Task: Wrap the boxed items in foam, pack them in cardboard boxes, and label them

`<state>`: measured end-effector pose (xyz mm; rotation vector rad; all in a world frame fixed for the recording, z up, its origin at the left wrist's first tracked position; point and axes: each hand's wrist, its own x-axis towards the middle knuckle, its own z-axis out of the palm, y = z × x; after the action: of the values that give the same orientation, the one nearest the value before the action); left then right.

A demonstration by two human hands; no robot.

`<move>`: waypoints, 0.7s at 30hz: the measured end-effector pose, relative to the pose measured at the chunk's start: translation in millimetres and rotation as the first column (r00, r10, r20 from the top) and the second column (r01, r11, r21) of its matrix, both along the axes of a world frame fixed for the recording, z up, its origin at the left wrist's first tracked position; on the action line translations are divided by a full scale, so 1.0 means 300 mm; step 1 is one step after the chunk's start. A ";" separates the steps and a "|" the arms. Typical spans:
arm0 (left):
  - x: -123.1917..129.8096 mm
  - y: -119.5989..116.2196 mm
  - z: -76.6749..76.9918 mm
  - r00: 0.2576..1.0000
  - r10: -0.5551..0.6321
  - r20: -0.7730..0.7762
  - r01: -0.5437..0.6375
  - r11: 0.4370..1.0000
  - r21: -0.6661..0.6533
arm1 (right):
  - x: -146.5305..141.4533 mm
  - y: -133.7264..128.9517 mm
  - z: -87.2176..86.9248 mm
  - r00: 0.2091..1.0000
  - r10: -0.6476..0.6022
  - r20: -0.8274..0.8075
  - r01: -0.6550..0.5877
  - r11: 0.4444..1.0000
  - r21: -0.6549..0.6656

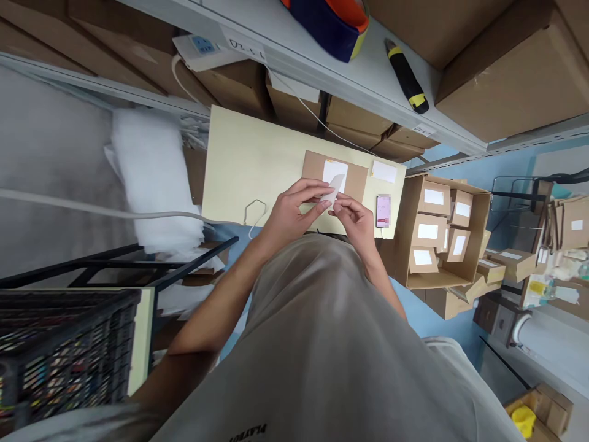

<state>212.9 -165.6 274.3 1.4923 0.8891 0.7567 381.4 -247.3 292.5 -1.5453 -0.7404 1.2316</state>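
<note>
Between my two hands is a small white paper slip (338, 183), perhaps a label, tilted up off the table. My left hand (301, 205) pinches it between thumb and fingers. The fingers of my right hand (353, 220) are bent together at its lower edge. Beneath them lies a flat brown cardboard box (356, 179) with a white label (330, 167) on its face. Right of the box a white slip stack (384, 171) rests on the table, and a phone (383, 211) with a lit screen lies near the edge.
The cream table (248, 166) carries a bent wire (254, 202) at its front left. A shelf (294, 43) with a black-and-yellow cutter (407, 77) and tape overhangs the back. At right stands an open carton (453, 281) of labelled boxes; at left, white packing sheets (154, 172) and a black crate (78, 362).
</note>
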 end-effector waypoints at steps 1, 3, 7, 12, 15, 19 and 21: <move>0.001 0.001 0.001 1.000 0.000 -0.001 0.000 1.000 -0.007 | 0.002 0.002 0.001 1.000 0.004 0.002 -0.004 1.000 0.004; 0.005 0.004 0.003 1.000 0.006 -0.002 -0.006 1.000 -0.030 | 0.006 0.007 0.003 1.000 0.015 0.015 -0.016 1.000 0.011; 0.011 0.012 0.011 1.000 0.001 0.006 -0.001 0.998 -0.060 | 0.013 0.015 0.008 0.996 0.057 0.068 -0.059 0.998 0.023; 0.015 0.021 0.021 0.998 -0.052 0.021 0.053 0.997 -0.062 | 0.027 0.030 0.010 0.985 0.077 0.158 -0.094 0.990 0.102; 0.019 0.017 0.024 0.998 -0.055 0.017 0.057 0.993 -0.101 | 0.034 0.036 -0.001 0.976 0.090 0.201 -0.118 0.984 0.130; 0.026 0.005 0.020 0.999 -0.037 0.016 0.039 0.982 -0.184 | 0.039 0.038 -0.020 0.964 0.102 0.247 -0.143 0.978 0.153; 0.030 0.002 0.010 0.999 -0.009 0.040 0.016 0.980 -0.197 | 0.042 0.037 -0.027 0.962 0.107 0.253 -0.153 0.974 0.168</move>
<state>221.9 -165.0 277.2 1.3033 0.8978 0.6665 393.9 -236.2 284.3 -1.5251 -1.1015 1.0438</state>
